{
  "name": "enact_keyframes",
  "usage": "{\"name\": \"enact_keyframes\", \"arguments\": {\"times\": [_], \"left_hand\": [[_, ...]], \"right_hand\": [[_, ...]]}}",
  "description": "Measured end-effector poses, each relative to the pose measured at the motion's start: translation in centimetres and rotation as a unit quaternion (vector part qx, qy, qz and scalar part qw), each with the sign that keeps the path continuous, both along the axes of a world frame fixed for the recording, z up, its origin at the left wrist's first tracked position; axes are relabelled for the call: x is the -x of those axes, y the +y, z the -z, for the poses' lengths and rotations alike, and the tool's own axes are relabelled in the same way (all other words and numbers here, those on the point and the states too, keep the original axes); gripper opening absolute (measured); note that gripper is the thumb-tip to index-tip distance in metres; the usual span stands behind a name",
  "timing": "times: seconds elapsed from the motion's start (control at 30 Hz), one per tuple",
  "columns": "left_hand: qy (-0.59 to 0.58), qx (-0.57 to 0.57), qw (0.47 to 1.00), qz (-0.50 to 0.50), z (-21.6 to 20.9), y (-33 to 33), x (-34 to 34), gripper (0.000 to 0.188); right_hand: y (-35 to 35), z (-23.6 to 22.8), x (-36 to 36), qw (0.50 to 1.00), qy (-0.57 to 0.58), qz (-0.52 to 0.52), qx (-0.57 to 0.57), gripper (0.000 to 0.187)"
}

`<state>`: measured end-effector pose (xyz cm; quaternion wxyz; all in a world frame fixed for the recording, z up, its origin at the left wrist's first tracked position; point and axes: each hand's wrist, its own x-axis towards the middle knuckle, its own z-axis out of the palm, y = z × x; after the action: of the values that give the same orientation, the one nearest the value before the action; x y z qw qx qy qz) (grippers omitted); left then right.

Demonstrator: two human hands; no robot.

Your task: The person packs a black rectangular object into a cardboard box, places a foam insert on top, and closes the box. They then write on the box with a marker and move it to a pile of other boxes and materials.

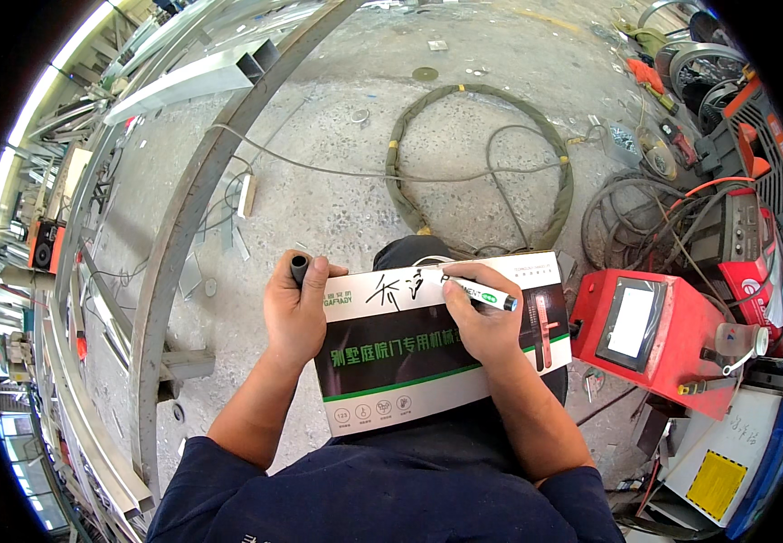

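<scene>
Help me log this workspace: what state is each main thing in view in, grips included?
Box: looks shut, front up, handwritten on in black.
Marker: in the right grip; its tip is hidden.
Black cap: off, in the left grip.
Left grip: closed on the cap.
Right grip: closed on the marker.
Green ring: coiled, lying flat.
Screen: mostly white; lit or not, cannot tell.

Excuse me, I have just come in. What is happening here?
A person seems to be writing on a printed box held over their lap. The right hand holds a white marker, and black handwritten strokes already show on the box's white upper band. The left hand steadies the box's left side and holds a small black cap. A red machine stands to the right.
</scene>
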<state>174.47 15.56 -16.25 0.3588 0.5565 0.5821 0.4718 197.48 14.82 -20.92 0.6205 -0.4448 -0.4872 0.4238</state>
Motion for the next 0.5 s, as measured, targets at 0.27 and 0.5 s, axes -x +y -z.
{"name": "enact_keyframes", "arguments": {"times": [0.27,0.5], "left_hand": [[-0.016,0.015,1.0,-0.004,0.1,-0.1,0.1,0.023],[-0.014,0.008,1.0,-0.002,0.1,0.0,0.1,0.023]], "right_hand": [[-0.2,0.1,-0.6,0.999,-0.049,0.014,-0.002,0.006],[-0.3,0.9,-1.1,0.999,-0.044,0.0,-0.001,0.007]]}}
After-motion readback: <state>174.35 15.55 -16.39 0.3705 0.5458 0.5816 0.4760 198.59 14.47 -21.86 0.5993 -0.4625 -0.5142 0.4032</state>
